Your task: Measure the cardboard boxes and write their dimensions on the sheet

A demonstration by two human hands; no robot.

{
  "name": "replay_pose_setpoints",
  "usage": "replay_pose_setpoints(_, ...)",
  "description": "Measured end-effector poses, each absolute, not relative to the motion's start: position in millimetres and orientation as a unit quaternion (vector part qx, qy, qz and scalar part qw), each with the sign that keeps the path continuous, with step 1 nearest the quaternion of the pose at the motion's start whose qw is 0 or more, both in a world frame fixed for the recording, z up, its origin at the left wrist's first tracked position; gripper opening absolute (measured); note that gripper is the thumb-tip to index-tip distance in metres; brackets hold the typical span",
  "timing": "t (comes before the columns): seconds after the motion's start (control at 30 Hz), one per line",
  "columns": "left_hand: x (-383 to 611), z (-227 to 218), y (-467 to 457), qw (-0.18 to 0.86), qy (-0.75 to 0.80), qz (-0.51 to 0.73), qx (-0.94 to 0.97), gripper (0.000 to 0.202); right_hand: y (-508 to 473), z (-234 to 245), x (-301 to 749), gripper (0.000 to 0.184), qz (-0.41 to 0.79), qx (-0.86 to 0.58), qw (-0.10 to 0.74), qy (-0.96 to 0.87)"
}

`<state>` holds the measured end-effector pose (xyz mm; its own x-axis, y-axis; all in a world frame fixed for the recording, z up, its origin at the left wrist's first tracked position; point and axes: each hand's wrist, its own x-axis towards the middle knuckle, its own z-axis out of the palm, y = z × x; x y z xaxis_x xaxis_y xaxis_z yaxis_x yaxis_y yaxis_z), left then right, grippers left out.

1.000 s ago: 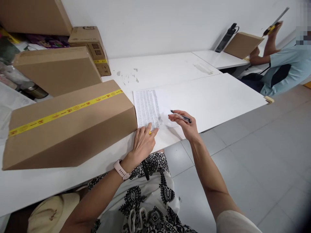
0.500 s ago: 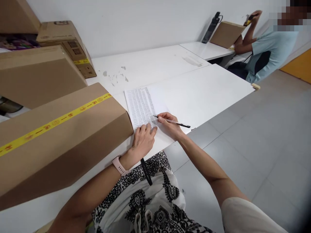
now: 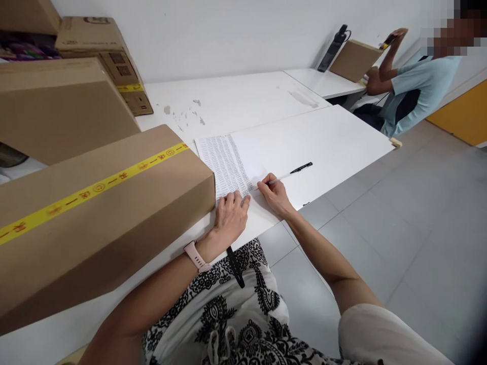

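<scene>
A pen (image 3: 300,168) with a clear barrel and black end is pinched in my right hand (image 3: 276,195), its tip close to the lower right part of the printed text. Beneath it lies a white sheet of paper (image 3: 251,154), covered on its left side with rows of small print too fine to read. My left hand (image 3: 231,215) rests flat on the paper's lower edge, fingers stretched out and holding nothing. Right beside the paper, a large brown cardboard box (image 3: 152,177) with yellow printed tape covers part of its left edge.
More cardboard boxes (image 3: 64,106) stack up at the left against the wall. The white table (image 3: 323,137) has worn patches. At the far right a person in a light blue shirt (image 3: 433,83) sits by a small box (image 3: 355,60) and a dark bottle (image 3: 333,48).
My right hand has shifted slightly right along the paper, and the pen's back end has swung up and away from me. The left hand stays on the sheet. The view has moved a little.
</scene>
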<state>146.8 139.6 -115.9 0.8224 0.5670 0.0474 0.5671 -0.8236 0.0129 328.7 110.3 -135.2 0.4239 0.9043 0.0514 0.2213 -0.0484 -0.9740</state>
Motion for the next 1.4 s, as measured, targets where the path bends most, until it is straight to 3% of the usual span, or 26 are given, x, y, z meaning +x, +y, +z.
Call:
replay_pose_setpoints(0.23,147.1,-117.4,139.4,0.006,-0.301,-0.028,-0.953,0.047,110.7,-138.0,329.0,0.029,0.318,-0.634,0.553,-0.437)
replay_pose_setpoints(0.47,146.8,-117.6,139.6,0.008,-0.298,-0.03,-0.954,0.048,113.0,-141.1,331.4,0.024,0.248,-0.667,0.502,-0.491)
replay_pose_setpoints(1.4,146.6,-114.7,138.9,-0.011,-0.304,-0.018,-0.952,0.05,113.2,-137.7,328.6,0.023,0.259,-0.659,0.479,-0.519)
